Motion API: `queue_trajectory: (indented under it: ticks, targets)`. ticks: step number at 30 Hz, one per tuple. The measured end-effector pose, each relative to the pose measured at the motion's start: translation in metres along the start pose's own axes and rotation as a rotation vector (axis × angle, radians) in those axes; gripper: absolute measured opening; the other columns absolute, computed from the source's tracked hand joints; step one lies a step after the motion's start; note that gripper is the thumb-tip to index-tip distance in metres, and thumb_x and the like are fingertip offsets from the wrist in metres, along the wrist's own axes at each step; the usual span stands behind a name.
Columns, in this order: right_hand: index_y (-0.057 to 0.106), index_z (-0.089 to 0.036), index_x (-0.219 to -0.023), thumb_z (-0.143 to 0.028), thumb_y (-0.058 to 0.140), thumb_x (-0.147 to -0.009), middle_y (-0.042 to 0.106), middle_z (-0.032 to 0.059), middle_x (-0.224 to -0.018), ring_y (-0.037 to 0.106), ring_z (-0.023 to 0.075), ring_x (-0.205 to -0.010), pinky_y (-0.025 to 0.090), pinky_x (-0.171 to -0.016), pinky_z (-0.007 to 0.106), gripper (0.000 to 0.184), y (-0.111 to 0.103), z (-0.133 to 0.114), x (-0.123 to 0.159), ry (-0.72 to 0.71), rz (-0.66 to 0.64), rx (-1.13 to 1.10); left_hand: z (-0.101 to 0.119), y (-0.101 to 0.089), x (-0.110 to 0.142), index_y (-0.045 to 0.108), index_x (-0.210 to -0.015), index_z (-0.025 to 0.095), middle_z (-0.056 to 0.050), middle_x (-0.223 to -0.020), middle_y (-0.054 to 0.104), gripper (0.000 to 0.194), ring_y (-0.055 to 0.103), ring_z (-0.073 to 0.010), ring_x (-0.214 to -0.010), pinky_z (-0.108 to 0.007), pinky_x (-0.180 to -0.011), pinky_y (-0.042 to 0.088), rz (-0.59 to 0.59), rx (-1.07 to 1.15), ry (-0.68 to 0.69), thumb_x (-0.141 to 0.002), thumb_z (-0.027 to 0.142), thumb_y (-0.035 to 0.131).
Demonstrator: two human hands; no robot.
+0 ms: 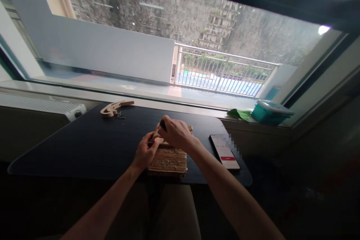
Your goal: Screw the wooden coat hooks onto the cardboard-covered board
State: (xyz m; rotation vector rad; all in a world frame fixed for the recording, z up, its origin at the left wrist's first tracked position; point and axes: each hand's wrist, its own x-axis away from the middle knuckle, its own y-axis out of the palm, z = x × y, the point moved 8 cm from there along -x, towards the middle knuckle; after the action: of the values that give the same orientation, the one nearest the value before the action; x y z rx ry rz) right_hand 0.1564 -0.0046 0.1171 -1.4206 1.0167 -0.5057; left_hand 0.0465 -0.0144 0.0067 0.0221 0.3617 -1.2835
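Pale wooden piece (156,134) located at the far edge of the rough brown block (168,161), near the front of the black table (70,150). Left hand (144,153): thumb and fingers pinched together on the near-left end of the piece. Right hand (177,133): fingers closed in a fist around a dark handle (163,124), held directly over the piece; working tip hidden, contact impossible to confirm. Stage, by judgement: handwork under way, not complete. Small crumbs on top of the block, suggestive of material already removed. Curved wooden part (111,109) and loose screws (120,115) lying together at the far left, unattached to the piece in hand; amount left otherwise impossible to determine. Orientation: rounded end toward the left hand; long axis apparently crosswise, left to right, if continuous with the wooden end (191,128) visible beyond the right hand. Middle portion covered by the right hand, hence continuity not verifiable. Phone (225,152) flat on the table at right, screen up, well apart from the block.
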Motion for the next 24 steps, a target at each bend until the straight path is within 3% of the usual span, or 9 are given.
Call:
queue_trajectory:
  ticks: [10,17,24]
  targets:
    - [0.043,-0.021,-0.087,-0.031,0.037,-0.09,0.066,0.0001,-0.075,0.061,0.0155,-0.065,0.028,-0.056,0.027,0.012,0.004,0.038,-0.023,-0.034,0.074,-0.188,-0.006,0.017,-0.028,0.059,-0.094,0.018,0.0,-0.08,0.062,0.033,0.059,-0.0178,-0.081,-0.027,-0.072,0.05,0.032,-0.039,-0.099,-0.064,0.032,0.061]
    - [0.044,-0.021,-0.085,-0.03,0.041,-0.089,0.062,-0.0035,-0.068,0.057,0.0125,-0.059,0.028,-0.054,0.025,0.01,0.006,0.056,-0.028,-0.02,0.069,-0.302,-0.012,0.019,-0.033,0.056,-0.095,0.021,-0.002,-0.094,0.064,0.04,0.061,-0.0231,-0.092,-0.03,-0.077,0.052,0.001,-0.026,-0.198,-0.057,0.03,0.065]
    - [0.043,-0.02,-0.083,-0.026,0.043,-0.087,0.06,-0.0029,-0.071,0.057,0.011,-0.063,0.032,-0.057,0.024,0.007,0.011,0.052,-0.025,-0.125,0.083,-0.396,-0.021,0.018,-0.035,0.057,-0.097,0.024,0.0,-0.108,0.065,0.041,0.061,-0.024,-0.101,-0.029,-0.082,0.053,-0.012,-0.042,-0.164,-0.058,0.028,0.068]
